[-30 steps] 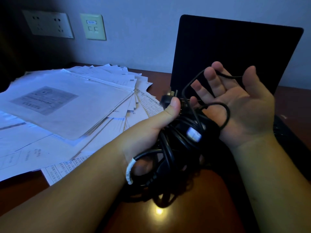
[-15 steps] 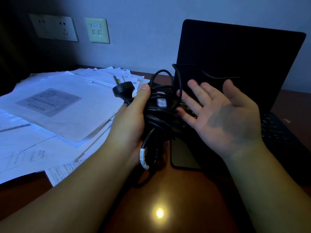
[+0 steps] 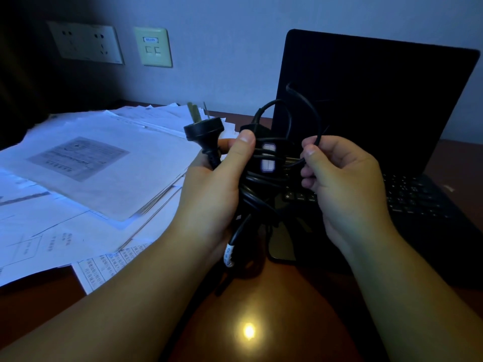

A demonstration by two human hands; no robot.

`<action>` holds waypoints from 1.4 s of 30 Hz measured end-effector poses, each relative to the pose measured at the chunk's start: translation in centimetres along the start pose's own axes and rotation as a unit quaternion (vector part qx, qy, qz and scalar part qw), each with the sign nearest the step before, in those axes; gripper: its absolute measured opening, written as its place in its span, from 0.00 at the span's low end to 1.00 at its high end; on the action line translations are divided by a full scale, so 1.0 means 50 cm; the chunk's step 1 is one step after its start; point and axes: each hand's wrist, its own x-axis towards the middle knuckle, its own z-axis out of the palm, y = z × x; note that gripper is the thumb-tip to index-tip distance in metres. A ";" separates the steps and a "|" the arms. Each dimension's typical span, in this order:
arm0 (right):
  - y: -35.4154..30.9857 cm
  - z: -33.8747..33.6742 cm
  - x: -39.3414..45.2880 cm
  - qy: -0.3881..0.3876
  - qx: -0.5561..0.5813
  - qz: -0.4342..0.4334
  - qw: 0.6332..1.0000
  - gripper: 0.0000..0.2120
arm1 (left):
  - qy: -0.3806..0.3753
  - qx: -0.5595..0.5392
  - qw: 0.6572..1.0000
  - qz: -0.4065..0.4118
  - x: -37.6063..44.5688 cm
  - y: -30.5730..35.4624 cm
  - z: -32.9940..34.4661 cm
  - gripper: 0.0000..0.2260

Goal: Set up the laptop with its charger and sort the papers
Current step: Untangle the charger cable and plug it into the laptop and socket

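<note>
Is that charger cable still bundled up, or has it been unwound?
Mostly bundled. The charger cable sits coiled round the brick in the left hand, while the right hand pinches one loose loop; the plug sticks out free.

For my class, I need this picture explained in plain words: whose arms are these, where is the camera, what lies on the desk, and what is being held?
There is no machine here. The arms belong to a person wearing a camera on the head, so you see what they see, looking forward and down.

The left hand grips a bundled black laptop charger, its cable wound around it. The wall plug sticks up above that hand. The right hand pinches a loop of the thin cord rising from the bundle.

On the brown desk lies a loose spread of printed papers on the left, and an open black laptop on the right with a dark screen. On the wall behind are a power socket and a smaller wall plate.
</note>
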 end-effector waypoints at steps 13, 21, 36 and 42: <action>0.020 -0.013 0.012 0.048 -0.011 0.074 0.996 0.07 | -0.162 -0.148 0.969 -0.111 -0.010 0.017 0.000 0.21; 0.000 0.005 0.004 -0.101 0.122 0.273 0.949 0.11 | -0.159 -0.134 0.970 -0.127 -0.006 0.025 -0.001 0.24; 0.008 0.012 0.014 -0.086 0.286 0.259 0.919 0.08 | -0.176 -0.145 0.960 -0.162 0.000 0.005 0.004 0.29; 0.012 0.002 0.022 -0.055 0.282 0.235 0.928 0.16 | -0.195 -0.120 0.960 -0.160 0.002 -0.005 0.001 0.13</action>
